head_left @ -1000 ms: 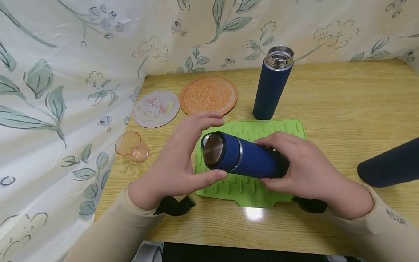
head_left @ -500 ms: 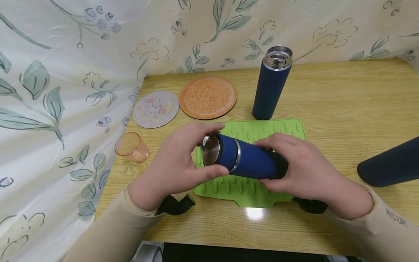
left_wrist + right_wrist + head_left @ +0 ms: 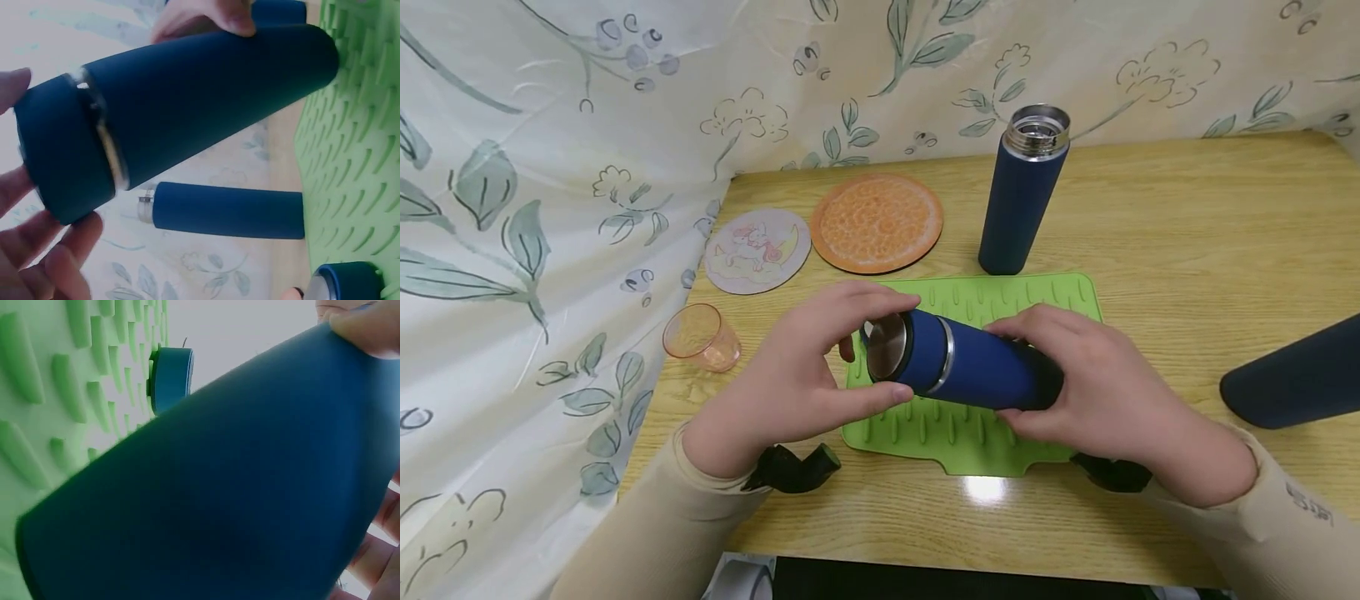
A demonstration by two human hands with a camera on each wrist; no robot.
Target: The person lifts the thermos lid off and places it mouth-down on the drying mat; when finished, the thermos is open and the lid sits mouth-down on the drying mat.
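A navy thermos bottle (image 3: 992,358) lies tilted in the air over the green mat, its steel-ended lid (image 3: 927,352) pointing left. My right hand (image 3: 1097,375) grips the body near its dark base. With thumb and fingertips on opposite sides, my left hand (image 3: 797,367) holds the lid. In the left wrist view a silver band shows between the lid (image 3: 65,150) and the body (image 3: 206,100). A second blue lid (image 3: 359,281) sits on the mat, mostly hidden behind the held bottle in the head view; the right wrist view shows that loose lid (image 3: 172,378) too.
Behind the green ridged mat (image 3: 1000,450) stands an uncapped navy bottle (image 3: 1022,204). Another dark bottle (image 3: 1292,371) shows at the right edge. Toward the left are an orange round mat (image 3: 876,223), a pale picture coaster (image 3: 758,252) and a pinkish glass (image 3: 702,337).
My left hand's fingers have come in from a wider spread onto the lid, with a finger now curled beside its end. The bottle and my right hand have barely shifted.
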